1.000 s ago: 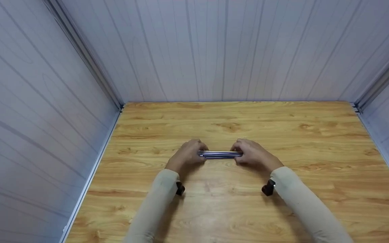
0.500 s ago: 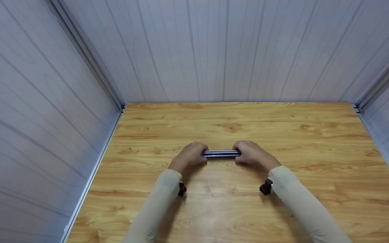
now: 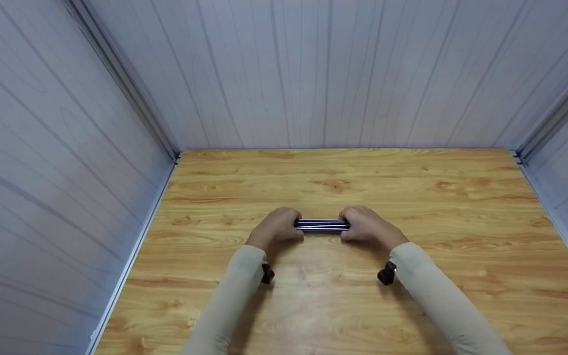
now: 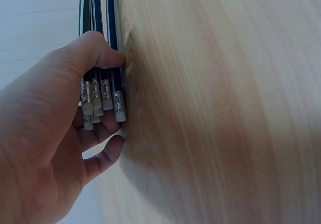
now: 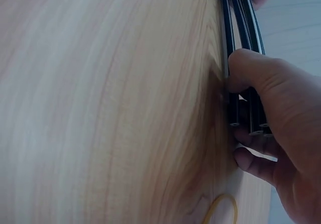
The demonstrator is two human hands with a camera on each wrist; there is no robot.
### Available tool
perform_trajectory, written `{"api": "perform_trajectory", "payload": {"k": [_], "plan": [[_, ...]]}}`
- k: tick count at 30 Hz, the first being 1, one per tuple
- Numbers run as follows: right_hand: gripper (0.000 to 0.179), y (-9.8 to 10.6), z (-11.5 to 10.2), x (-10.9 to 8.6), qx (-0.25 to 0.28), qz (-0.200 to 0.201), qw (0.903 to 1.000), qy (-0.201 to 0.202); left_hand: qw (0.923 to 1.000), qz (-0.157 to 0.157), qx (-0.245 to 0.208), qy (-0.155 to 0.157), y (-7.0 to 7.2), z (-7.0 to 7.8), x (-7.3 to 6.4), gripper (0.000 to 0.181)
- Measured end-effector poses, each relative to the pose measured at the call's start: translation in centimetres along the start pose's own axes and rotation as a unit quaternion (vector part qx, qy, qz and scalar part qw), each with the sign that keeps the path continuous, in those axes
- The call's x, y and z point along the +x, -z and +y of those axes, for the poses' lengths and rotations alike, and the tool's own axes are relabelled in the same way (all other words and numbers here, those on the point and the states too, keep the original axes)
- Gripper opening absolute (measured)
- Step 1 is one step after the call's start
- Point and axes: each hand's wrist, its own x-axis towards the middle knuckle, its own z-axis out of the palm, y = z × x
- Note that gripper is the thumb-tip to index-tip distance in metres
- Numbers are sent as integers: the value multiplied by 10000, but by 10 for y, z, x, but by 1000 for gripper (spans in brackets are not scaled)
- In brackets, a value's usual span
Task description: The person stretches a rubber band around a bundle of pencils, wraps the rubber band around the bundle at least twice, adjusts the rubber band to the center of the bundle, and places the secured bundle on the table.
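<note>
A bundle of several dark striped pencils (image 3: 322, 225) lies crosswise between my two hands, low at the wooden table. My left hand (image 3: 277, 228) grips the end with the erasers; in the left wrist view, white erasers (image 4: 120, 116) in silver metal bands stick out past the thumb, at uneven heights. The other end is held by my right hand (image 3: 367, 228), thumb on the near side and fingers behind. In the right wrist view the plain, unsharpened ends (image 5: 234, 124) show below that thumb, with small gaps between the pencils.
A thin yellow loop, like a rubber band (image 5: 220, 206), lies on the wood-grain table (image 3: 333, 305) near the right hand. Pale panel walls (image 3: 303, 74) stand at the back and both sides. A small black wrist camera (image 3: 386, 273) sits at each cuff.
Both hands have come slightly closer together along the pencils. The bundle stays in about the same place, its pencils shifting a little against each other.
</note>
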Motion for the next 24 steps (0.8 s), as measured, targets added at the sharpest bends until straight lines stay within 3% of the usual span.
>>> {"api": "perform_trajectory", "payload": {"k": [2,7,13,24], "plan": [[17,1,0,-1,18,-32,10000,-44,9999,30,-106,46,7,9,-7,22],[19,3,-1,-1,45,-3,10000,-56,9994,286,-138,135,7,10,-8,20],[18,6,1,-3,199,-48,9998,61,9996,144,-105,226,12,12,-9,24],[13,45,-4,-5,209,256,9988,360,9986,376,-366,12,42,26,-12,16]]}}
